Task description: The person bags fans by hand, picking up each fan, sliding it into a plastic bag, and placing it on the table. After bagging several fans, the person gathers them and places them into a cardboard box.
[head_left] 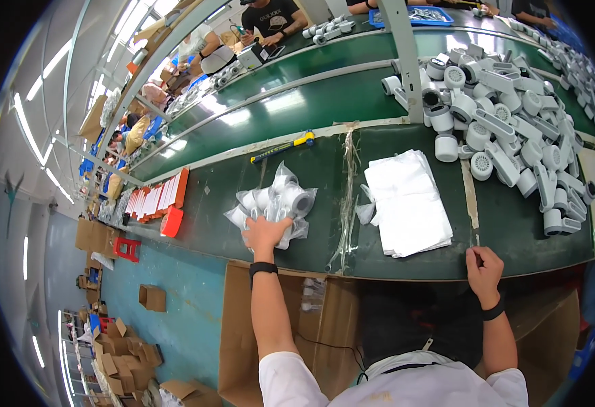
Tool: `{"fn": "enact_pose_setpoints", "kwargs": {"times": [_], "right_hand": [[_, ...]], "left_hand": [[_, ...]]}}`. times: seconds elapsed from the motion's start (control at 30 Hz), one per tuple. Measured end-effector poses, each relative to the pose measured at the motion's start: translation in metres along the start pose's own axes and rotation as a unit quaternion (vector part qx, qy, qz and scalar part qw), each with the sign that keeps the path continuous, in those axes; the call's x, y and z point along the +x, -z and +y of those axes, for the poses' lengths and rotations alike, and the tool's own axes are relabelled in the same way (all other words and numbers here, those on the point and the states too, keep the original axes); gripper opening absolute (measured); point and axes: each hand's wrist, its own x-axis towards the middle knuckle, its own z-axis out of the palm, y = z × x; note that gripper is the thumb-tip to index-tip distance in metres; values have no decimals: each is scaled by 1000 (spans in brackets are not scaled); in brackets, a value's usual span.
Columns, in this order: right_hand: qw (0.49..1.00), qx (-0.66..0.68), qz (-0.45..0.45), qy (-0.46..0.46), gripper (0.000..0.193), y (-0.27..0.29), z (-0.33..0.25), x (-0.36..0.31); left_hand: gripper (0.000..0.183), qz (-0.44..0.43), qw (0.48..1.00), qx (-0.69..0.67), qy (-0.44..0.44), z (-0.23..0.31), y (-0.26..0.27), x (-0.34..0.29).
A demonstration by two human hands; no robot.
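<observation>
My left hand [266, 232] is spread over a cluster of white and grey plastic parts in clear bags [280, 197], its fingers and thumb closed around some of them. Part of its grip is hidden by the crinkled plastic. At the table's near edge, my right hand [485, 270] is curled closed; whatever is in it, if anything, is hidden. Between the hands lies a stack of white plastic bags [409, 203]. A big heap of loose grey-and-white parts with round, vented heads [497, 129] covers the right of the dark green table [222, 197].
A yellow-and-black hammer [284, 146] lies at the table's far edge. Orange boxes with papers [161, 197] and a red tape roll [171, 222] are to the left. A metal post [409, 68] rises beyond. Open cartons [243, 319] stand below. Co-workers [273, 20] sit across the green conveyor [277, 102].
</observation>
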Motion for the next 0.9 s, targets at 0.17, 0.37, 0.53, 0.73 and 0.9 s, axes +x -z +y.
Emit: {"fn": "enact_pose_setpoints", "kwargs": {"times": [0.17, 0.37, 0.53, 0.73, 0.9], "right_hand": [[1000, 5, 1, 2, 6, 1, 2, -3], [974, 75, -170, 126, 2, -23, -71, -9], [933, 107, -266, 217, 7, -62, -116, -1], [912, 124, -337, 197, 10, -104, -124, -9], [915, 116, -336, 190, 12, -119, -115, -13]], "left_hand": [[99, -15, 1000, -9, -4, 5, 6, 6], [99, -7, 1000, 5, -6, -3, 5, 6], [97, 2, 1000, 15, -24, -1, 1, 6], [92, 12, 999, 0, -33, -5, -5, 5], [88, 14, 999, -2, -36, -4, -3, 5]]}}
